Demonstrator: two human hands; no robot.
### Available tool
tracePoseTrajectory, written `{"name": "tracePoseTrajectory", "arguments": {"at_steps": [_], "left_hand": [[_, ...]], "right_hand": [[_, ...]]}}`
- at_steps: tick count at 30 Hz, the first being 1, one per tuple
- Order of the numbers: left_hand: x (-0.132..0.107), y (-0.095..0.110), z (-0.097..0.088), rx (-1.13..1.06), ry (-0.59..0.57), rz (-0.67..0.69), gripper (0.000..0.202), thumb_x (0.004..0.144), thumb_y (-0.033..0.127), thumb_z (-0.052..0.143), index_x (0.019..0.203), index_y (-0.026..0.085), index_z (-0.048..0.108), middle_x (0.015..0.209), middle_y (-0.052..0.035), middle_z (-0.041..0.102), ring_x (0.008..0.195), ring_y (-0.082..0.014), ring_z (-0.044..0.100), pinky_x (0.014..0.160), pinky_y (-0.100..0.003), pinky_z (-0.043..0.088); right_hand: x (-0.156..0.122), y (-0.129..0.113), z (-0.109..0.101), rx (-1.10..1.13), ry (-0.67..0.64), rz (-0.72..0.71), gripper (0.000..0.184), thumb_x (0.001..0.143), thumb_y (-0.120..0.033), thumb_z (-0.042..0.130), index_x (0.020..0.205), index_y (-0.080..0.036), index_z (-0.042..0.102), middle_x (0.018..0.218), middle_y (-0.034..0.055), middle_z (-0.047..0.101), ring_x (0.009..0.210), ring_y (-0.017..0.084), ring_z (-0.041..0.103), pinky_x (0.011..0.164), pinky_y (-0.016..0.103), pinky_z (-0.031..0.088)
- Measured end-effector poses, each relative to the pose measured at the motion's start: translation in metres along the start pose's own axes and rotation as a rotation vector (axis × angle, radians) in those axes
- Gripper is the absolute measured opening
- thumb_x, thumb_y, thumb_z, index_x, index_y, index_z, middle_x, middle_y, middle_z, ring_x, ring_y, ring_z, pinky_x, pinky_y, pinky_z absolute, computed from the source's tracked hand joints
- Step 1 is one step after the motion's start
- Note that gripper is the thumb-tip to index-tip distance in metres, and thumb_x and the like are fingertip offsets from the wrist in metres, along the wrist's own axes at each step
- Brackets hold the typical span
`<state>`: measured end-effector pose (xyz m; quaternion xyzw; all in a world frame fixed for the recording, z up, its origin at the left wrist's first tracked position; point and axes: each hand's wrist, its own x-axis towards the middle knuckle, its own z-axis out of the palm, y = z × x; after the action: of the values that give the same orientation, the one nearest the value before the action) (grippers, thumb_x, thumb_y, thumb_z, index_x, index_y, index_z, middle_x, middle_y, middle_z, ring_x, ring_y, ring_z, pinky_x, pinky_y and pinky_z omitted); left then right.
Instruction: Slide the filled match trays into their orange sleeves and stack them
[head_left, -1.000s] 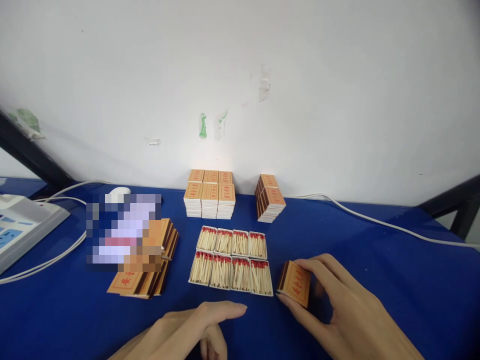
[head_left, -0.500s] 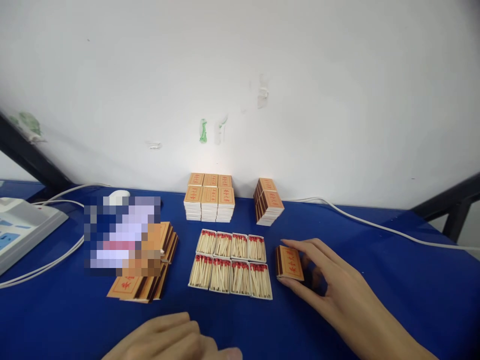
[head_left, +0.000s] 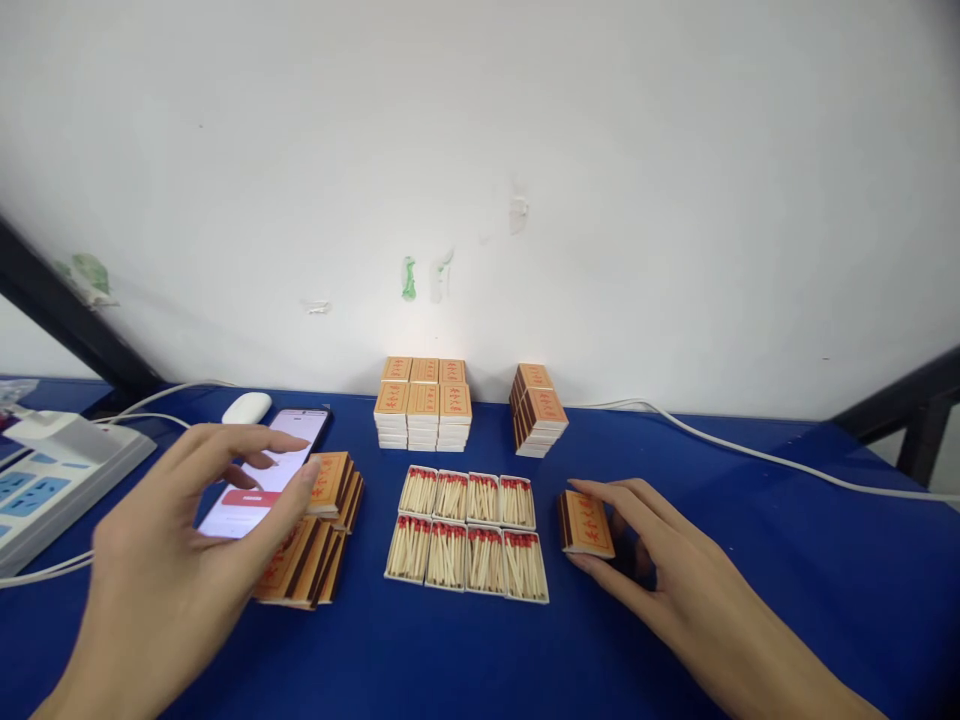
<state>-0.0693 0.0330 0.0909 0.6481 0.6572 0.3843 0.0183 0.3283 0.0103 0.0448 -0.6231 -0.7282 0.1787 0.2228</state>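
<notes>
My right hand rests on the blue table with its fingers around a closed orange matchbox, just right of several open trays of red-tipped matches. My left hand hovers with fingers spread over a lit phone that lies on flat orange matchbox sleeves. It holds nothing.
Stacked matchboxes and a smaller stack stand by the white wall. A power strip with white cables lies at the left, a white mouse behind the phone. A white cable runs along the back right.
My left hand rose from the table's front edge and moved left over the phone. My right hand slid the matchbox slightly away from me and laid it flat beside the trays.
</notes>
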Motion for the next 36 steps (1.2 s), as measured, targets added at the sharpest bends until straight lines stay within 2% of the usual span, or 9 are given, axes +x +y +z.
{"name": "tracePoseTrajectory", "arguments": {"at_steps": [4, 6, 9, 13, 18, 21, 25, 32, 36], "left_hand": [[0.012, 0.011, -0.002, -0.069, -0.159, -0.260, 0.056, 0.090, 0.077, 0.079, 0.121, 0.031, 0.078, 0.119, -0.0011, 0.073, 0.102, -0.0267, 0.071, 0.080, -0.033, 0.052], [0.016, 0.008, -0.001, -0.062, -0.200, -0.309, 0.063, 0.086, 0.082, 0.080, 0.122, 0.030, 0.077, 0.113, -0.0020, 0.074, 0.103, -0.0291, 0.072, 0.086, -0.037, 0.052], [0.019, 0.001, 0.001, -0.011, -0.243, -0.267, 0.069, 0.084, 0.085, 0.079, 0.123, 0.029, 0.077, 0.110, -0.0032, 0.077, 0.102, -0.0307, 0.073, 0.088, -0.040, 0.055], [0.017, 0.002, 0.004, 0.042, -0.276, -0.241, 0.076, 0.083, 0.091, 0.075, 0.126, 0.029, 0.077, 0.107, -0.0049, 0.079, 0.090, -0.0301, 0.074, 0.079, -0.040, 0.056], [0.017, 0.006, 0.004, 0.053, -0.304, -0.264, 0.074, 0.085, 0.089, 0.073, 0.129, 0.030, 0.075, 0.103, -0.0021, 0.077, 0.086, -0.0291, 0.076, 0.076, -0.038, 0.055], [0.020, 0.002, 0.004, 0.080, -0.307, -0.261, 0.078, 0.080, 0.090, 0.075, 0.128, 0.028, 0.076, 0.103, -0.0039, 0.079, 0.084, -0.0293, 0.077, 0.074, -0.037, 0.057], [0.022, -0.002, 0.003, 0.098, -0.316, -0.242, 0.074, 0.083, 0.089, 0.074, 0.124, 0.028, 0.076, 0.101, -0.0035, 0.080, 0.085, -0.0289, 0.076, 0.074, -0.037, 0.058], [0.015, 0.004, 0.004, 0.137, -0.259, -0.202, 0.074, 0.085, 0.090, 0.071, 0.126, 0.028, 0.072, 0.099, -0.0033, 0.077, 0.084, -0.0285, 0.072, 0.073, -0.037, 0.054], [0.015, 0.004, 0.006, 0.144, -0.235, -0.240, 0.076, 0.074, 0.094, 0.073, 0.110, 0.027, 0.067, 0.095, -0.0032, 0.074, 0.083, -0.0298, 0.069, 0.073, -0.038, 0.050]], "right_hand": [[0.000, 0.000, -0.001, 0.006, -0.008, 0.008, 0.044, 0.112, -0.050, 0.061, 0.155, -0.040, 0.060, 0.142, 0.0029, 0.069, 0.095, 0.022, 0.077, 0.083, 0.035, 0.067], [0.000, 0.000, -0.002, 0.010, -0.010, 0.007, 0.045, 0.112, -0.051, 0.062, 0.156, -0.040, 0.059, 0.143, 0.0031, 0.068, 0.097, 0.022, 0.078, 0.084, 0.035, 0.067], [-0.001, -0.002, -0.002, 0.010, 0.005, 0.002, 0.048, 0.111, -0.052, 0.064, 0.157, -0.039, 0.059, 0.149, 0.0053, 0.066, 0.102, 0.023, 0.079, 0.086, 0.036, 0.069], [-0.002, -0.007, -0.001, 0.000, 0.033, -0.004, 0.052, 0.108, -0.057, 0.065, 0.156, -0.037, 0.061, 0.156, 0.0086, 0.062, 0.106, 0.026, 0.080, 0.085, 0.039, 0.071], [-0.004, -0.009, 0.000, -0.009, 0.038, 0.012, 0.051, 0.108, -0.059, 0.064, 0.156, -0.039, 0.060, 0.156, 0.0071, 0.060, 0.101, 0.023, 0.080, 0.082, 0.037, 0.072], [-0.005, -0.010, 0.000, -0.013, 0.042, 0.011, 0.051, 0.108, -0.061, 0.064, 0.155, -0.040, 0.060, 0.155, 0.0064, 0.060, 0.107, 0.024, 0.080, 0.086, 0.038, 0.072], [-0.006, -0.013, -0.001, -0.011, 0.035, 0.012, 0.051, 0.110, -0.061, 0.062, 0.156, -0.041, 0.059, 0.157, 0.0062, 0.060, 0.114, 0.025, 0.080, 0.091, 0.039, 0.072], [-0.007, -0.015, -0.002, -0.035, 0.056, -0.007, 0.050, 0.111, -0.062, 0.061, 0.155, -0.038, 0.060, 0.156, 0.0081, 0.060, 0.110, 0.025, 0.080, 0.083, 0.035, 0.074], [-0.007, -0.009, 0.002, -0.104, 0.148, -0.089, 0.051, 0.111, -0.059, 0.064, 0.156, -0.037, 0.058, 0.157, 0.0112, 0.058, 0.117, 0.029, 0.078, 0.087, 0.040, 0.075]]}}
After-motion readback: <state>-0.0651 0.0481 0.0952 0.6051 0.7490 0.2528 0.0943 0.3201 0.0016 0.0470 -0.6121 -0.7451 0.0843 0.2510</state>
